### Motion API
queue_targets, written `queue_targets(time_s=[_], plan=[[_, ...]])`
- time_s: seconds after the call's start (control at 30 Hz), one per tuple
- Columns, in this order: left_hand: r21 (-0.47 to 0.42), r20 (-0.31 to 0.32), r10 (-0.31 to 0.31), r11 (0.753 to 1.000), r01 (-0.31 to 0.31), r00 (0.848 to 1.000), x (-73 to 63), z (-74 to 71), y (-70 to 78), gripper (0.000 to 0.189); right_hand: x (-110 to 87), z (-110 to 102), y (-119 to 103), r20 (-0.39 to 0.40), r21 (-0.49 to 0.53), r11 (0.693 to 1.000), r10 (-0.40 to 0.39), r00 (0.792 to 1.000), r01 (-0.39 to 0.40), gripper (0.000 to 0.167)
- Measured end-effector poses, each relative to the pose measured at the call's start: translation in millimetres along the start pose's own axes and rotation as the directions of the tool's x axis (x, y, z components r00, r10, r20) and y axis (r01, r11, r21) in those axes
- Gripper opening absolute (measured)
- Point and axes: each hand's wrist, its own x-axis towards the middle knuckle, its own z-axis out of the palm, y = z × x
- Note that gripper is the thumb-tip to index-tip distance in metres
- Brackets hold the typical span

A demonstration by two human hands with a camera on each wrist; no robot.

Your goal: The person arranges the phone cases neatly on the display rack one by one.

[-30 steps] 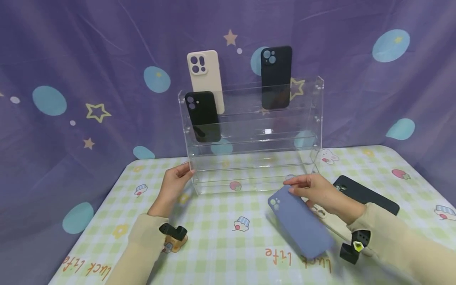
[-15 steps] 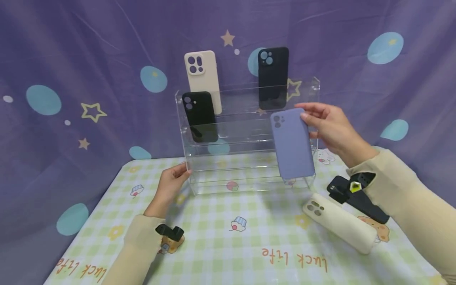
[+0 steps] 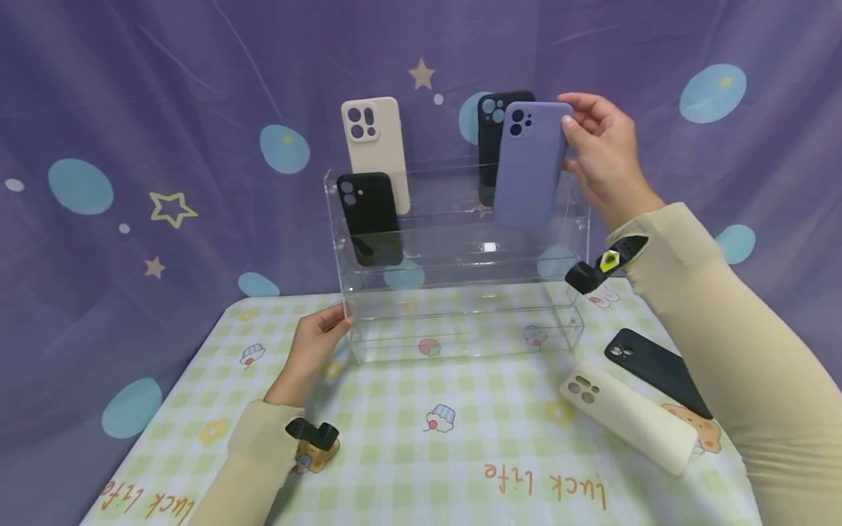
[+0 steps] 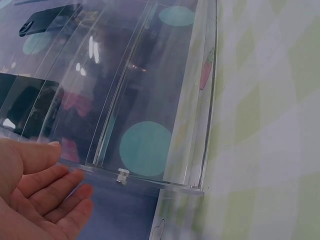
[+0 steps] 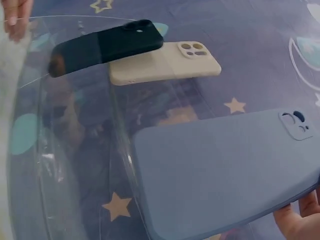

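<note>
My right hand [image 3: 601, 150] pinches a lavender-blue phone case [image 3: 531, 164] by its upper right edge, thumb in front. The case stands nearly upright at the upper right of the clear acrylic display rack [image 3: 454, 248], partly covering a black phone case [image 3: 488, 150]. In the right wrist view the held blue case [image 5: 225, 170] fills the lower right. At the rack's lower left side is my left hand [image 3: 317, 343], fingertips at the side panel. The left wrist view shows this left hand [image 4: 42, 190] with loosely bent fingers and nothing between them.
A cream phone case [image 3: 378, 150] stands on the rack's top tier at left, a smaller black case [image 3: 371, 219] in front, one tier lower. On the checked tablecloth [image 3: 395, 453] at right lie another cream case [image 3: 628, 420] and a dark case [image 3: 658, 369]. A purple curtain [image 3: 197, 88] hangs behind.
My right hand has lifted the blue phone case from the table at right up to the rack's upper right, turning it upright. The left hand has stayed at the rack's side.
</note>
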Motion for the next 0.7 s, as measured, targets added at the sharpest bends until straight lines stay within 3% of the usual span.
queue_targets(time_s=[0.17, 0.33, 0.43, 0.6, 0.7], plan=[[0.007, -0.006, 0.014, 1.000, -0.014, 1.000, -0.6, 0.3, -1.3, 0.036, 12.4, 4, 9, -0.035, 0.046, 0.997, -0.054, 0.998, 0.055, 0.023], [0.014, -0.018, 0.011, 1.000, -0.010, 1.000, -0.9, 0.1, -0.9, 0.036, 18.7, 4, 23, -0.015, 0.034, 0.989, -0.147, 0.989, 0.147, 0.023], [0.008, -0.020, 0.009, 1.000, -0.008, 1.000, -0.8, 0.1, -1.6, 0.036, 18.0, 2, 33, 0.004, -0.026, 0.983, -0.181, 0.983, 0.181, 0.023], [-0.002, -0.018, 0.001, 1.000, -0.001, 1.000, -0.7, 0.8, -3.0, 0.037, 11.2, -2, 45, 0.024, -0.176, 0.974, -0.144, 0.989, 0.146, 0.023], [0.010, -0.027, -0.010, 1.000, 0.010, 1.000, -1.1, 1.2, -2.3, 0.036, 6.9, -3, 51, 0.034, -0.269, 0.952, -0.140, 0.990, 0.144, 0.027]])
